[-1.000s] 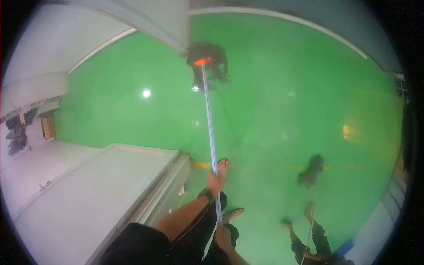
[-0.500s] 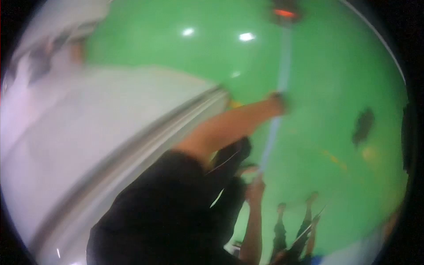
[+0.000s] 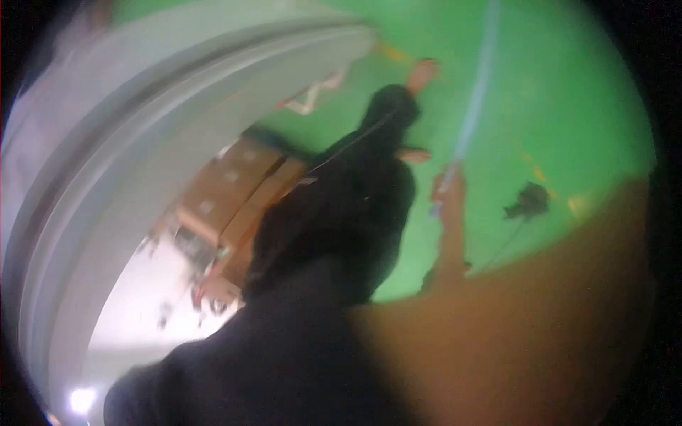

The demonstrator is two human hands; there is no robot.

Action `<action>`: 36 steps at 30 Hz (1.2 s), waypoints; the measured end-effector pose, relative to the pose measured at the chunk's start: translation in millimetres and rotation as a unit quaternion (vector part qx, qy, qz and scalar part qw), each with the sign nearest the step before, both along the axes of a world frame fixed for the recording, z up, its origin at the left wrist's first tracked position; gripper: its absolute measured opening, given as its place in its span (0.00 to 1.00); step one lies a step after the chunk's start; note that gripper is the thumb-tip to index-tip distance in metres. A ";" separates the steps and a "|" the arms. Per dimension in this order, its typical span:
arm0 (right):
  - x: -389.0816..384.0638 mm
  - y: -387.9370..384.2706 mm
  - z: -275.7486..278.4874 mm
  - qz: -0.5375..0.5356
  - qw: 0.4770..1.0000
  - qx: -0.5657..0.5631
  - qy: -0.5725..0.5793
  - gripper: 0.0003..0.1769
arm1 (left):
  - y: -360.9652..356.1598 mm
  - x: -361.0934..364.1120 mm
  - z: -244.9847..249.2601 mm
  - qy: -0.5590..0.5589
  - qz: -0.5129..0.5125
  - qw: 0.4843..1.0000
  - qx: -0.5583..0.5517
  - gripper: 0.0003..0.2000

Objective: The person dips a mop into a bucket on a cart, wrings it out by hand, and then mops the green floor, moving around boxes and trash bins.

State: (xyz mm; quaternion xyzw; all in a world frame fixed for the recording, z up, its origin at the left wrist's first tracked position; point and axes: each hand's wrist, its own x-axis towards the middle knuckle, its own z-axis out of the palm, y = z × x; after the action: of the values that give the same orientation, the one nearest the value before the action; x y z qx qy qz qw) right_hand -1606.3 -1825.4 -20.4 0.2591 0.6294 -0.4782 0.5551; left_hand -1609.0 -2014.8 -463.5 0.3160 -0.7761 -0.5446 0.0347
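Observation:
In the head view, a long pale blue pole [image 3: 477,92] slants up over the green floor, its far end beyond the top edge. My right hand [image 3: 452,188] is closed around the pole near its lower end. A large blurred forearm, my left one, [image 3: 511,319] crosses the lower right close to the camera and hides part of my right forearm. My left hand is out of view. My dark clothing [image 3: 334,220] and two feet show left of the pole.
A big pale curved panel [image 3: 142,92] with a ridged edge runs along the left. Brown cardboard boxes [image 3: 234,177] stand beneath it. On the green floor [image 3: 568,92] at right lie a dark bunched item [image 3: 529,201] with a thin line attached, and yellow marks.
My left hand has let go of the pole and left the view, its arm now near the camera. My right hand stays on the pole. The view has shifted, bringing the boxes into sight.

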 end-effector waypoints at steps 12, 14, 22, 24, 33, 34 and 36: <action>160.2 157.4 106.7 0.311 0.947 0.060 0.057 0.17 | 168.5 61.5 357.8 -0.332 0.001 0.901 0.278 0.32; 102.1 110.2 158.3 0.187 0.965 0.160 -0.093 0.21 | 195.9 81.2 349.1 -0.374 0.009 0.905 0.201 0.27; 44.7 42.4 -92.6 0.260 0.949 0.070 0.165 0.29 | 48.9 -61.7 122.8 -0.240 -0.029 0.968 -0.074 0.29; -5.2 -18.4 -165.9 0.197 0.936 -0.021 0.290 0.29 | -28.5 -153.3 139.1 -0.289 -0.031 0.956 -0.046 0.24; 132.8 184.6 55.9 0.426 0.884 0.072 0.177 0.11 | 188.3 35.6 293.7 -0.294 0.030 0.955 -0.001 0.24; 167.5 223.6 94.2 0.422 0.892 0.094 0.129 0.10 | 233.8 76.4 331.6 -0.295 0.047 0.954 0.024 0.24; 146.6 223.6 181.4 0.178 0.976 0.123 0.016 0.33 | 301.6 131.4 389.1 -0.352 0.083 0.924 0.122 0.24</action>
State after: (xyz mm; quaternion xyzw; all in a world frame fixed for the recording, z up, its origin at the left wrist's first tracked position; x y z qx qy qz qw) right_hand -1459.7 -1601.8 161.0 0.2018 0.7281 -0.2947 0.5851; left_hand -1477.6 -1713.1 -74.4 0.5521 -0.6371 -0.4842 -0.2343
